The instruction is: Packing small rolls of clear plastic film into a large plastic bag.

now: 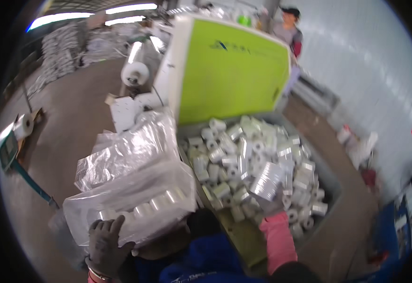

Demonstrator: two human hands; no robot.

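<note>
My right hand (273,203), gloved in grey below a pink sleeve, is closed on shiny rolls of clear film (267,181). They are held over a large grey bin (330,207) heaped with small film rolls (222,153). On the left, my grey-gloved left hand (108,243) is at the near edge of a clear plastic bag (175,219), its thumb and fingers apart. A row of film rolls (161,203) lies inside that bag. Blur hides the right fingertips and exactly how many rolls they grip.
Behind the bin stands a lime-green machine panel (234,70). More plastic bags (130,151) lie beyond the filled one. A large film roll (135,73) sits on the machine's left. A person (288,33) stands behind the panel. At far left is a teal scale post (31,181).
</note>
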